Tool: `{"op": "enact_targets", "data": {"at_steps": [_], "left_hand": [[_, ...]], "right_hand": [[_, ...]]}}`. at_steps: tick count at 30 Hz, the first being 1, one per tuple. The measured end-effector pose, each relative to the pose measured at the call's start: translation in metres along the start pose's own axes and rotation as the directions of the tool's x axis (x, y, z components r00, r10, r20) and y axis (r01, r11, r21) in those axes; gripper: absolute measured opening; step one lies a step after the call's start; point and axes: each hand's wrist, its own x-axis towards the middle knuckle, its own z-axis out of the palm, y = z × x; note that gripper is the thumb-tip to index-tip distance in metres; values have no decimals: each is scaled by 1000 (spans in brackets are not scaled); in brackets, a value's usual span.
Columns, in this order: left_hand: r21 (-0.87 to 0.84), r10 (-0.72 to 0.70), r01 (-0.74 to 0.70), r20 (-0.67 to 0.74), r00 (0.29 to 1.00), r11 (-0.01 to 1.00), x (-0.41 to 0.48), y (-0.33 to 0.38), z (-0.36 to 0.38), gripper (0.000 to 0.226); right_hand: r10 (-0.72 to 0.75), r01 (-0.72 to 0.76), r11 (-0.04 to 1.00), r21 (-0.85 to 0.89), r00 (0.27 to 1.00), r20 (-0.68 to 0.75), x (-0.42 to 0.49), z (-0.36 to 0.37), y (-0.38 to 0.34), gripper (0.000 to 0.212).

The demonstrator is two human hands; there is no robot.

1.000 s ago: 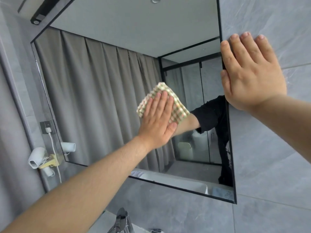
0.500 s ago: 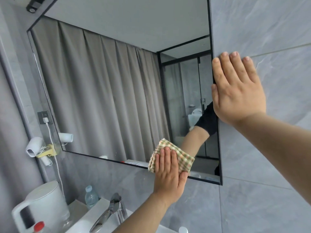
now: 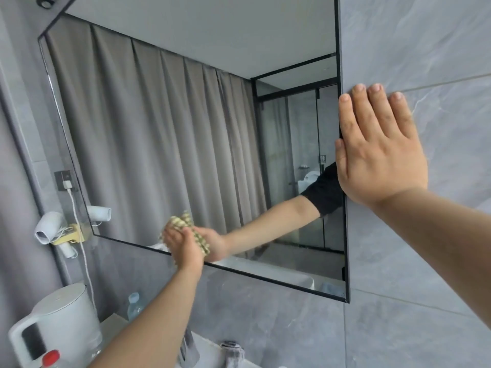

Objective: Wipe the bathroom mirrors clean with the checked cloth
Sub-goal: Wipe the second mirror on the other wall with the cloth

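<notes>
Nearest you, at the lower left, a white kettle (image 3: 57, 325) stands on the desk (image 3: 113, 324), with a red-capped container (image 3: 51, 358) in front of it and a small water bottle (image 3: 135, 305) behind. A tap (image 3: 188, 346) rises below your left forearm.

Your left hand (image 3: 183, 247) reaches up to the lower edge of the mirror (image 3: 164, 123), left of its middle. It presses the checked cloth (image 3: 186, 225) against the glass; the frame is blurred here, so you cannot tell whether the fingers lie flat or curl into the cloth. The cloth sits just above the bottom frame line, partly hidden by the hand.

Your right hand (image 3: 377, 147) lies flat, fingers straight and close together, on the grey tiled wall (image 3: 425, 49), with thumb and index finger over the mirror's right edge.

Further left, a white hair dryer (image 3: 49, 227) hangs in a yellow holder (image 3: 70, 235), and a white plug (image 3: 67, 185) sits in the wall socket above.
</notes>
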Motion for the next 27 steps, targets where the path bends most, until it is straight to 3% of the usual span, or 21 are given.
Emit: {"op": "enact_targets", "data": {"at_steps": [2, 4, 6, 8, 9, 11, 13, 16, 18, 22, 27], "left_hand": [[-107, -205, 200, -39, 978, 974, 49, -9, -6, 79], [-180, -368, 365, 18, 930, 914, 75, -18, -10, 82], [-188, -404, 408, 60, 913, 893, 98, -44, -2, 78], [-141, -400, 398, 17, 916, 906, 87, -33, -3, 94], [-139, -356, 351, -10, 934, 926, 84, -27, -1, 98], [-57, -182, 180, -30, 983, 982, 55, 3, 5, 78], [9, 6, -6, 2, 1000, 1000, 11, 38, 11, 72], [76, 314, -322, 102, 944, 944, -57, 69, 24, 84], [127, 482, -508, 189, 855, 852, -92, 64, 32, 80], [185, 740, -821, 359, 568, 541, -149, 52, 42, 71], [117, 852, -993, 518, 75, 16, -199, 23, 52, 70]], "right_hand": [[4, -4, 1000, -1, 1000, -11, 0, 0, -1, 60], [-7, 7, 1000, 3, 1000, -5, 0, 0, -2, 60], [-2, 2, 1000, 11, 1000, -6, 1, -1, -1, 60], [8, -8, 1000, 19, 1000, -16, 0, -1, -2, 60], [8, -8, 1000, 18, 1000, -20, 0, -1, -2, 60], [3, -3, 1000, 20, 1000, -12, 0, -1, -2, 60], [2, -2, 1000, 24, 1000, -11, 1, -1, -2, 60], [5, -4, 1000, 21, 1000, -10, 0, -1, -2, 60], [5, -5, 1000, 21, 1000, -1, 0, -1, -2, 60], [7, -7, 1000, 19, 1000, 16, 1, -1, -1, 61], [3, -3, 1000, 11, 1000, 23, 1, -1, 0, 61]]}}
